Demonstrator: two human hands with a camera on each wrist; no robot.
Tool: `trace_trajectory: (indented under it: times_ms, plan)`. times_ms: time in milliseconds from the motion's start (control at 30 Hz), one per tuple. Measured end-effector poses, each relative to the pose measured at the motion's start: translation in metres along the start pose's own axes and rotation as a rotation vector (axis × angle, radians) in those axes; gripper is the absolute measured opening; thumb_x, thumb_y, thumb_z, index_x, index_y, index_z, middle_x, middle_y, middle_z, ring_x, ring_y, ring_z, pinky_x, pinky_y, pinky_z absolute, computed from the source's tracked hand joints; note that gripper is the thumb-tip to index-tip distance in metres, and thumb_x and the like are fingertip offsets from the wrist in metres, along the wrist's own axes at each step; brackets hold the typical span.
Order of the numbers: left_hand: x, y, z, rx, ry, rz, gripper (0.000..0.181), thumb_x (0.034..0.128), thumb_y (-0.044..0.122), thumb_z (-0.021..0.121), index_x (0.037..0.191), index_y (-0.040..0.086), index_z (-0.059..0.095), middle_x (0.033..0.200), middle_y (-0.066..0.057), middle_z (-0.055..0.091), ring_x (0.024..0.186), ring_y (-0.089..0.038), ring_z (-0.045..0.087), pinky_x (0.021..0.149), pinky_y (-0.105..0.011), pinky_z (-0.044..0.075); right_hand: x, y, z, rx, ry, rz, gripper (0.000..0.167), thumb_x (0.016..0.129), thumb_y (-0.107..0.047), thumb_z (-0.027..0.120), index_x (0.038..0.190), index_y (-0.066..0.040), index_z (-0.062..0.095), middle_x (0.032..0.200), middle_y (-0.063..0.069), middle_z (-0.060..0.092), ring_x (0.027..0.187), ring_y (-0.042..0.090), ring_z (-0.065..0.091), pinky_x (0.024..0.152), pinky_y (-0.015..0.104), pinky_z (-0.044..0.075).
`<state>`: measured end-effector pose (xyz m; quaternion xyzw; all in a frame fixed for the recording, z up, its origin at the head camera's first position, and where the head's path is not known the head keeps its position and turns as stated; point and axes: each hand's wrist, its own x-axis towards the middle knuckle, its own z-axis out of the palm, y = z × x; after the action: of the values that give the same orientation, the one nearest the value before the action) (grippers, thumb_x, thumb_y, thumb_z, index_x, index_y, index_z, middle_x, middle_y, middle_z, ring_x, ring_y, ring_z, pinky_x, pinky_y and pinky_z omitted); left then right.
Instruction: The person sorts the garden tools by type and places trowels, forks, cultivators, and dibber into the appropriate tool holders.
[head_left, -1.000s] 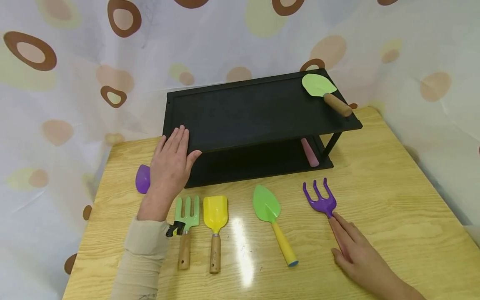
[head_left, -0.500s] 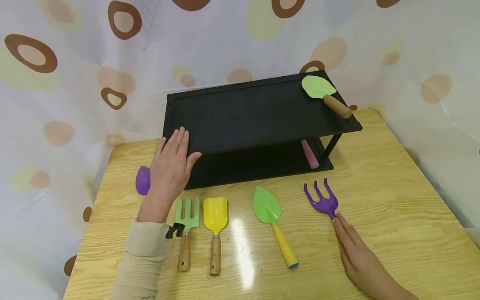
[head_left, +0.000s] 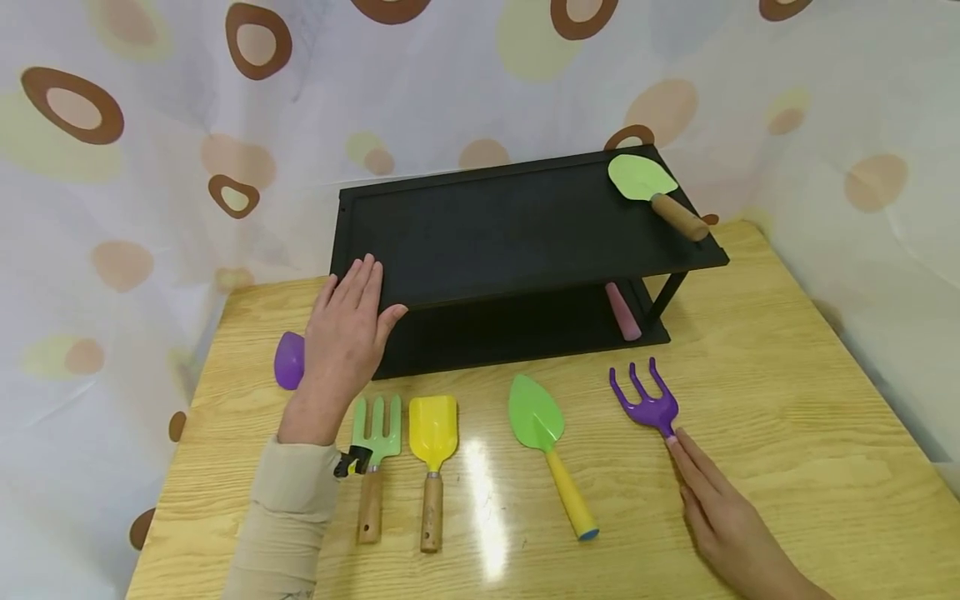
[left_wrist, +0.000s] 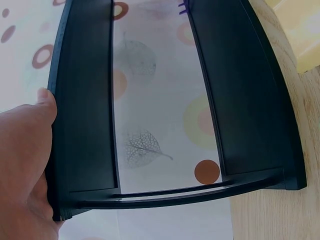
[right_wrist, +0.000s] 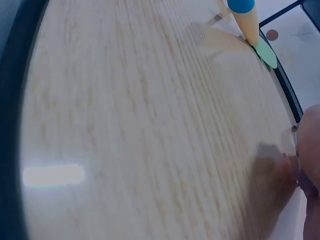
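Observation:
My left hand (head_left: 341,350) rests with straight fingers on the front left corner of the black two-tier shelf (head_left: 487,233); the thumb lies along its front edge. The left wrist view shows that hand (left_wrist: 25,155) against the shelf from the end side (left_wrist: 255,100). At the right, my right hand (head_left: 738,529) holds a purple hand fork (head_left: 651,410) by its handle, mostly hidden under the fingers. The fork's three tines point toward the shelf. In the right wrist view only part of the hand (right_wrist: 311,150) shows, at the right edge.
A light green trowel (head_left: 641,177) lies on the top tier. A pink handle (head_left: 623,312) pokes from the lower tier. In front lie a green fork (head_left: 377,433), a yellow shovel (head_left: 432,429) and a green trowel (head_left: 536,414). A purple tool head (head_left: 289,361) shows beside my left wrist.
My right hand has shifted its hold on the fork's handle: the thumb, spread to the left before, now sits closer in. The fork moved slightly right. My left hand stays on the shelf.

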<state>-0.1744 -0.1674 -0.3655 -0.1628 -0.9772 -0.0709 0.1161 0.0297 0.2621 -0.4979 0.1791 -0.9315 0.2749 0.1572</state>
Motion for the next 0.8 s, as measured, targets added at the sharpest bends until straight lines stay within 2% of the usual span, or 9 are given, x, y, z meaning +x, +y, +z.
trace_trajectory:
  times_ms: [100,233,500,667,800]
  plan:
    - [-0.001,0.001,0.001,0.0,-0.011,-0.003,0.069,0.1043,0.049,0.036,0.156,0.005,0.027,0.164,-0.012,0.026,0.153,-0.027,0.023,0.127,-0.047,0.013,0.0,-0.001,0.0,0.001,0.009,-0.009,0.066,0.083,0.016,0.061,0.146,0.003,0.045,0.154,0.019,0.043,0.147,-0.001,0.027,0.114,0.004,0.02]
    - [-0.002,0.0,0.001,-0.006,0.014,0.006,0.068,0.1042,0.048,0.038,0.156,0.005,0.029,0.163,-0.012,0.028,0.152,-0.027,0.025,0.127,-0.047,0.014,0.003,-0.002,-0.001,0.016,0.011,-0.007,0.059,0.087,0.012,0.057,0.145,0.002,0.047,0.154,0.018,0.044,0.146,0.003,0.032,0.115,0.007,0.024]
    - [-0.002,0.0,0.0,0.0,0.006,0.004,0.068,0.1043,0.048,0.037,0.156,0.005,0.028,0.163,-0.012,0.028,0.152,-0.028,0.025,0.127,-0.047,0.014,0.014,-0.01,-0.004,0.031,0.019,-0.049,0.062,0.085,0.013,0.06,0.145,0.0,0.048,0.154,0.014,0.045,0.145,0.005,0.037,0.112,0.006,0.027]
    - [-0.001,0.0,0.0,-0.007,0.029,0.01,0.068,0.1042,0.048,0.038,0.155,0.005,0.03,0.162,-0.012,0.03,0.152,-0.027,0.026,0.127,-0.047,0.014,0.023,-0.013,-0.004,0.05,0.037,-0.093,0.042,0.102,-0.008,0.046,0.144,0.0,0.049,0.151,0.017,0.048,0.144,0.008,0.039,0.112,0.008,0.029]
    - [-0.001,0.0,-0.001,-0.009,0.014,0.006,0.068,0.1044,0.048,0.037,0.155,0.004,0.03,0.162,-0.012,0.029,0.152,-0.028,0.026,0.127,-0.047,0.014,0.031,-0.015,-0.003,0.058,0.054,-0.132,0.046,0.108,-0.024,0.035,0.141,0.002,0.052,0.15,0.017,0.049,0.144,0.009,0.039,0.113,0.009,0.029]
